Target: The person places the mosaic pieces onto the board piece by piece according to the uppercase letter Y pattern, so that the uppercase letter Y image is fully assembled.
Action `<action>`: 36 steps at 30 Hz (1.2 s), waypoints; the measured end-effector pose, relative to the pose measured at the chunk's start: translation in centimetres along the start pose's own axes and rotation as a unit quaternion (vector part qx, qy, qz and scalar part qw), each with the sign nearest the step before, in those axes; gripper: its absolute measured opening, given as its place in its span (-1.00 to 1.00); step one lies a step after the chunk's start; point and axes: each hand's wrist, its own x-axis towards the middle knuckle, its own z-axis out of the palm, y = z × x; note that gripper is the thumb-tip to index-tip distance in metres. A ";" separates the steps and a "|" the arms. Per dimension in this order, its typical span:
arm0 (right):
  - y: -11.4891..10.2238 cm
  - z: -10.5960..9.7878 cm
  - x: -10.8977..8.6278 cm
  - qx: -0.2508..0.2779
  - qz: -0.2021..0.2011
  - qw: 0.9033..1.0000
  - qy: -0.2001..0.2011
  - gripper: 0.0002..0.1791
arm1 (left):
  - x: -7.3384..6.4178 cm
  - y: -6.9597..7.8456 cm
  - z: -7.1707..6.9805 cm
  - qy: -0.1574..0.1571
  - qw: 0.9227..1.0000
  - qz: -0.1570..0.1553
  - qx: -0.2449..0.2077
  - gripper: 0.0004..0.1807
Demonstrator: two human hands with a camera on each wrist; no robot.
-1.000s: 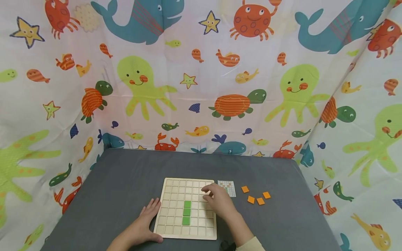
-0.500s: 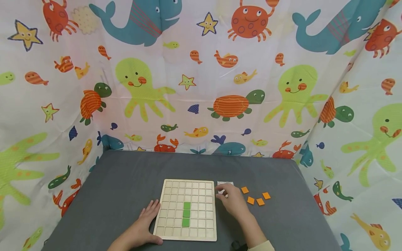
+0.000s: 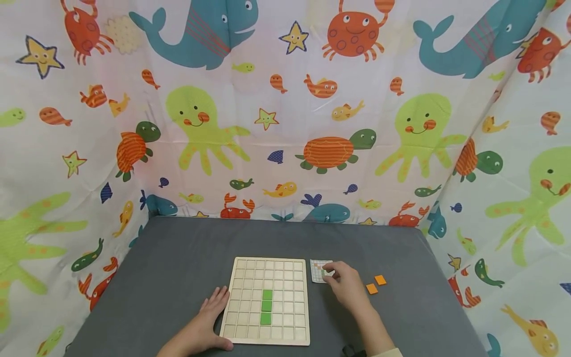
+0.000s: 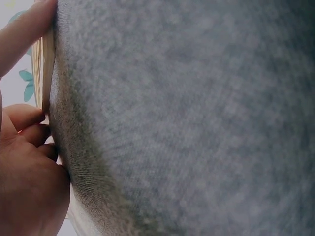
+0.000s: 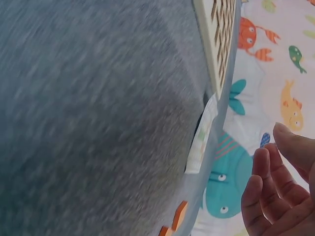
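My left hand (image 3: 202,322) rests against the left side of a wooden grid board (image 3: 250,334), fingers along its edge and thumb at the near left corner. Several green square tiles (image 3: 266,306) stand in one column of the grid. To the right of the board lies a small card (image 3: 317,275) printed with a grid pattern, partly covered by my right hand (image 3: 350,287). That hand hovers above the table, thumb and fingers loosely bent, and the right wrist view shows nothing between them. Just right of it lie two orange square tiles (image 3: 372,288).
A dark grey cloth (image 3: 192,253) covers the table. Behind and on both sides hangs a white curtain (image 3: 294,163) printed with sea animals. Part of a dark object (image 3: 354,351) shows near my right sleeve at the front.
My right hand has moved right, from over the board's right part to beside the card. It now hides two of the orange tiles seen earlier. The left hand stays on the board.
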 end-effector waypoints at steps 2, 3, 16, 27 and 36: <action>0.4 -0.2 -0.1 0.000 0.004 1.000 0.004 -0.70 | 0.0 -0.1 0.0 -0.002 1.000 -0.001 0.002 0.49; 0.7 -0.3 -0.1 -0.002 0.004 1.000 0.006 -0.70 | 0.1 -0.2 0.0 -0.003 1.000 0.000 0.003 0.49; 3.9 -2.5 -0.3 0.001 0.008 1.000 0.029 -0.67 | 0.4 -0.4 0.0 -0.011 1.000 -0.013 0.005 0.50; 6.2 -3.9 -1.3 -0.014 0.027 0.999 0.042 -0.64 | 0.4 -0.4 0.1 -0.002 1.000 -0.002 0.009 0.50; 7.6 -5.8 -1.8 -0.021 0.042 0.998 0.045 -0.64 | 0.4 -0.6 0.1 -0.006 1.000 -0.010 0.009 0.51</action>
